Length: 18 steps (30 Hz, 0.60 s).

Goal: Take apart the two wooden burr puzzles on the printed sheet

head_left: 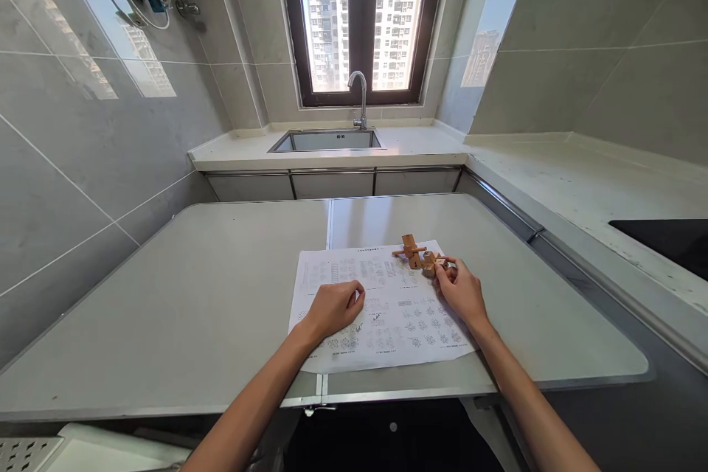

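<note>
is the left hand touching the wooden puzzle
No, the left hand rests curled on the paper sheet, apart from the wooden puzzle.

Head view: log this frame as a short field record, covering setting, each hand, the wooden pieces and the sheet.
setting: kitchen, grey table in front of a counter with sink and tap under a window
sheet: printed paper with rows of small diagrams, flat on the table
wooden pieces: small cluster of wooden puzzle blocks at the sheet's far right edge
left hand: left hand loosely curled, resting on the sheet, holding nothing visible
right hand: right hand, fingertips on the nearest block
</note>
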### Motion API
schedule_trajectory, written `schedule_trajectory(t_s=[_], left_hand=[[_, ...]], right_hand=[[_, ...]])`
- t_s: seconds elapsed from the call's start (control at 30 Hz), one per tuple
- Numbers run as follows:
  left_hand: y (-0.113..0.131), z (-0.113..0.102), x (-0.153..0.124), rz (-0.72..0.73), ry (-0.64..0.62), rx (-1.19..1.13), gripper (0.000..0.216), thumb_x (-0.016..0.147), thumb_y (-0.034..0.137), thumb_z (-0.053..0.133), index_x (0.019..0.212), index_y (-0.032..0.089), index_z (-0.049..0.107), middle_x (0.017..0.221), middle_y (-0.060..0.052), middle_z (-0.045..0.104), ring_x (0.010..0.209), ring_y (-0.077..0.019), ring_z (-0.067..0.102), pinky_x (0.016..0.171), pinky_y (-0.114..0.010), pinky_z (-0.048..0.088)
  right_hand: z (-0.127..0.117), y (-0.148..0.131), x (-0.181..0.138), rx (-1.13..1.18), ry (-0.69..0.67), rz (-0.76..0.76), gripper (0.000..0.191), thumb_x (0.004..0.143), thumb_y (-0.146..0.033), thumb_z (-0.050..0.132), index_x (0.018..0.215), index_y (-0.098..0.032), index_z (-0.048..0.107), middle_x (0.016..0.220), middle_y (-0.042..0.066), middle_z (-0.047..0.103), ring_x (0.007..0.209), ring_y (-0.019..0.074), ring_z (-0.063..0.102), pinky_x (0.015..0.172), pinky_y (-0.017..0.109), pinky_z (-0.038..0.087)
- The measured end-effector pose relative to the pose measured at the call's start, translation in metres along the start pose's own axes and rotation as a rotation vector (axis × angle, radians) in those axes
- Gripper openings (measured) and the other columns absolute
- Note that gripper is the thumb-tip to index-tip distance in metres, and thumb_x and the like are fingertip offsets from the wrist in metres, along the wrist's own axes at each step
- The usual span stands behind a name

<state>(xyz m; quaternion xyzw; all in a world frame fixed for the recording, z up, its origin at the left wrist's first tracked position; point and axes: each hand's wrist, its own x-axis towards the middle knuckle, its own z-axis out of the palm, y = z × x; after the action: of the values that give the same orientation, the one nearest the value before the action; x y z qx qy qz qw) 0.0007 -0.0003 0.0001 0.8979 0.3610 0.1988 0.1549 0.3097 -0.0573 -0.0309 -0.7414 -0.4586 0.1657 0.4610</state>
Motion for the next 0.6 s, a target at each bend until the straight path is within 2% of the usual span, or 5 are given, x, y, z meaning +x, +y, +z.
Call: schedule_trajectory(t_s=[0.4,0.6], left_hand=[[0.0005,0.0001,0.0007,-0.006,-0.001,-0.006,0.018,0.1,0.029,0.051,0.094,0.022,0.066,0.068,0.003,0.066,0.061,-0.013,0.061,0.061,-0.025,0.04],[0.0019,-0.0016,0.0009,-0.01,-0.007,-0.007,0.018,0.099,0.028,0.051,0.094,0.021,0.067,0.068,0.002,0.066,0.06,-0.013,0.061,0.061,-0.026,0.04]], right_hand=[[-0.0007,-0.0019,-0.0006,-0.007,0.001,0.009,0.045,0.093,-0.056,0.053,0.117,-0.02,0.064,0.068,0.001,0.073,0.065,0.0236,0.069,0.07,0.034,0.048],[-0.0027,-0.0052,-0.0021,-0.005,-0.003,0.009,0.046,0.092,-0.057,0.052,0.116,-0.02,0.065,0.063,0.001,0.071,0.067,0.0248,0.069,0.071,0.034,0.048]])
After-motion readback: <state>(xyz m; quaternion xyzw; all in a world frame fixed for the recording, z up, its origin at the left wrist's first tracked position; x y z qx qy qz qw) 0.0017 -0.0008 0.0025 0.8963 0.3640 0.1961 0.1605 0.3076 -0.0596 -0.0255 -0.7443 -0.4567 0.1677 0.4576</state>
